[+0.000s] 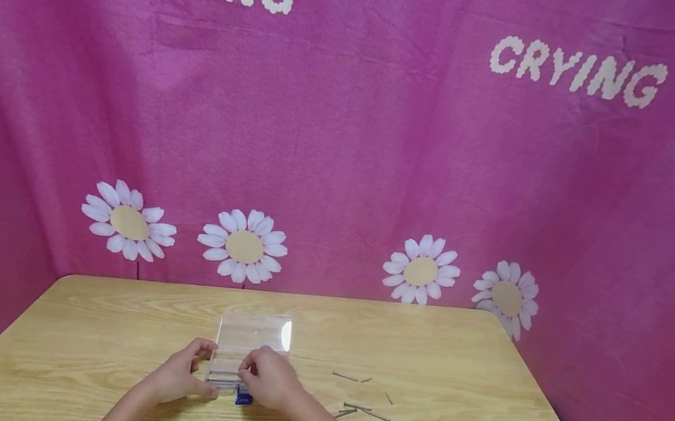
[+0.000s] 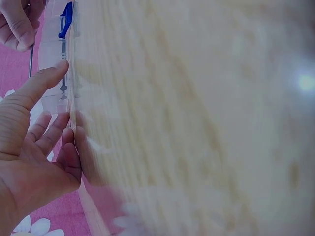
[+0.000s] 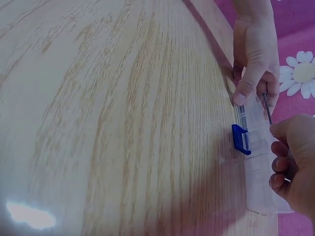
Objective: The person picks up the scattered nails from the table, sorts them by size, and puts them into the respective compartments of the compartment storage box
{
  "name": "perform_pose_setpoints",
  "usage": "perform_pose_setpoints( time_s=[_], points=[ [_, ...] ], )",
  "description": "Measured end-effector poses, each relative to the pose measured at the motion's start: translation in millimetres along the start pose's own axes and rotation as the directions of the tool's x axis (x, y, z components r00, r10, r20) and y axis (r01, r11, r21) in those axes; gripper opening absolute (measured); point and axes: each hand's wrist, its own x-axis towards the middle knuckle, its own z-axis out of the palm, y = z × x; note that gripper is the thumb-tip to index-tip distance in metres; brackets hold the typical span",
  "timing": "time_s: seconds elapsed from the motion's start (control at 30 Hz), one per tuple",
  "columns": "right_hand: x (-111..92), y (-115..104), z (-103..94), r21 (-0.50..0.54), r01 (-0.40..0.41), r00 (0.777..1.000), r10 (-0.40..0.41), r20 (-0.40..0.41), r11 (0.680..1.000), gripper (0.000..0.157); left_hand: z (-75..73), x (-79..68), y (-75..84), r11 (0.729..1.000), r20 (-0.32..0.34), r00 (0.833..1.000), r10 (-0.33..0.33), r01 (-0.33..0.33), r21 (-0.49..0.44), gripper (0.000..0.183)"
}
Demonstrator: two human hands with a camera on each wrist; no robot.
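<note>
A clear plastic storage box (image 1: 226,357) with its lid raised (image 1: 254,329) and a blue latch (image 1: 244,397) at the front sits on the table. My left hand (image 1: 182,375) grips its left end, thumb at the front corner and fingers farther back. Over the box, my right hand (image 1: 273,379) pinches a nail (image 3: 267,107) between thumb and fingertips; its head end points toward the left hand. Other nails (image 2: 63,89) lie inside the box, seen through its front wall in the left wrist view.
To the right of the box, several loose nails (image 1: 357,408) lie scattered on the wooden table (image 1: 451,373), with a few more (image 1: 345,376) farther back. A pink curtain (image 1: 349,132) with daisies and lettering hangs behind the table and along its sides.
</note>
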Motion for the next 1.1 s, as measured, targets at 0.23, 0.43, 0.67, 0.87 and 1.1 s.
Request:
perform_pose_setpoints(
  time_s=[0.23,0.43,0.67,0.87,1.1],
  points=[
    [0.0,-3.3,1.7,-0.02,-0.006,1.0,0.006,-0.011,1.0,0.01,-1.1,-1.0,0.0,1.0,0.016,1.0,-0.018,0.018,-0.018,0.072],
    [1.1,-3.0,4.5,-0.046,-0.02,1.0,0.02,-0.01,0.999,0.011,-1.0,-1.4,0.4,1.0,0.024,1.0,0.009,-0.009,-0.011,0.071],
    [0.7,-2.3,5.9,-0.028,-0.034,0.999,0.034,-0.006,0.999,0.011,0.0,-0.4,0.5,1.0,0.008,1.0,-0.009,0.01,-0.015,0.071],
    [0.5,-1.8,6.2,-0.008,-0.04,0.999,0.04,-0.01,0.999,0.01,-0.2,-0.7,0.3,1.0,0.01,1.0,-0.017,0.017,-0.015,0.073],
    [2.3,0.7,3.3,0.007,-0.035,0.999,0.035,0.008,0.999,0.015,-0.4,-1.6,3.0,1.0,0.005,1.0,-0.024,0.024,-0.009,0.073]
  ],
)
